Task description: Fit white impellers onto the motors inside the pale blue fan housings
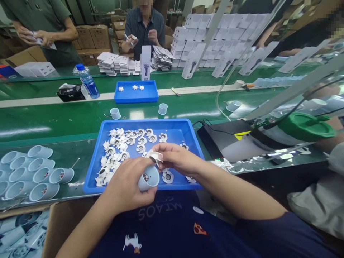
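My left hand (129, 184) is wrapped round a pale blue cylindrical housing (149, 178) with its open end facing me. My right hand (174, 157) pinches a small white fan impeller (154, 156) just above that open end. Both hands hover over the near edge of a blue tray (92, 172) that holds several white impellers (120, 147).
A pile of pale blue housings (29, 172) lies left of the tray, above a cardboard box (53, 218). A black device with cables (231, 139) sits to the right. Beyond are a smaller blue tray (135, 95), a water bottle (87, 80), white boxes (215, 36) and two people across the belt.
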Available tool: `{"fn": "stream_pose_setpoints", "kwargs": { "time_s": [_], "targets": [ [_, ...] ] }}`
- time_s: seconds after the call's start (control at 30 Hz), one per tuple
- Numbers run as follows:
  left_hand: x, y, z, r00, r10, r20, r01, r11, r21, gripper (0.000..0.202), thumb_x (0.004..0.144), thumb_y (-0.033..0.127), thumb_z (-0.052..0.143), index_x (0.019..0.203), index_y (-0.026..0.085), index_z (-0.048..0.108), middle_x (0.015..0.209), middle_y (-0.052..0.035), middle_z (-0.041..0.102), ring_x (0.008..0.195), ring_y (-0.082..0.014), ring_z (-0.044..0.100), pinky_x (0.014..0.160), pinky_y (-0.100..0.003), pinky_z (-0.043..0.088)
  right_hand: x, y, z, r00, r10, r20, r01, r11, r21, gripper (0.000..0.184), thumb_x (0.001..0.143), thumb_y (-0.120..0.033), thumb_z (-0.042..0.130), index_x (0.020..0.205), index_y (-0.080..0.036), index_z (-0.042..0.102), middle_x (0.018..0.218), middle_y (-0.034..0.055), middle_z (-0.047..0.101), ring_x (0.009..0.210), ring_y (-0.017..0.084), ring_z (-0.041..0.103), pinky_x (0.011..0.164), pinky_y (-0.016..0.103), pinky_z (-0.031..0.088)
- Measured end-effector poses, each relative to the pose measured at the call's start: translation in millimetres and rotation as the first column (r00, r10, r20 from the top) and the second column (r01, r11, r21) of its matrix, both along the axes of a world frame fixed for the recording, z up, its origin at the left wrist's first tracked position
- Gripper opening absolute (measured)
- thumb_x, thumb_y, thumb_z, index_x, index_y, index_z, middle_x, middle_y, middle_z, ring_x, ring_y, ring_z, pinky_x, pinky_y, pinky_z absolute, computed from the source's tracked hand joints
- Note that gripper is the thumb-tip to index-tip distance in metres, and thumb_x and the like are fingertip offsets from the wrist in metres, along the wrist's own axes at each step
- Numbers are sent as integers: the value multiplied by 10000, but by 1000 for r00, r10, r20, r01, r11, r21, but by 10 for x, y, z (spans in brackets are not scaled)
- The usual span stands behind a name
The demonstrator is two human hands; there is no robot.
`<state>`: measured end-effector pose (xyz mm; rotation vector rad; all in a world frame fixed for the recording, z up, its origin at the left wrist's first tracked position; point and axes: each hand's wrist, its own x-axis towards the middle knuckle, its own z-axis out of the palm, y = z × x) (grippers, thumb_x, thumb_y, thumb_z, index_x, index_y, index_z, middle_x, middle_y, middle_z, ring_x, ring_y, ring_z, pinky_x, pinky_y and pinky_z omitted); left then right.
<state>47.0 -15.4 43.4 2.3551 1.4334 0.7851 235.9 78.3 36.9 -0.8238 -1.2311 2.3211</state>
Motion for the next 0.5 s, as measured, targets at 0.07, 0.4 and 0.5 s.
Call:
{"fn": "stream_pose_setpoints", "kwargs": {
  "time_s": [0.07,0.4,0.5],
  "targets": [
    [-2,-7,-18,999,24,-23,-23,1000,19,464,745,244,602,1197,231,494,1083,-71,713,941,-262,691,829,-398,520,-13,15,-9,1000,-10,5,10,1000,18,300,681,-289,727,907,-161,577,662,-27,614,570,79,561,601,223,512],
    [-35,46,23,988,100,-114,-96,994,42,459,760,265,620,1200,226,497,1047,-84,717,884,-284,684,779,-425,515,-110,-22,-45,994,-112,-11,113,987,110,318,661,-275,736,911,-163,574,732,-43,608,607,78,576,625,229,493],
    [-70,64,60,995,92,-48,-97,990,-106,446,764,277,624,1191,240,502,1082,-71,707,916,-283,672,808,-437,506,-137,-45,-32,990,-136,-32,139,983,119,324,656,-298,738,904,-165,577,736,-47,610,612,76,571,616,224,482]
  ]
}}
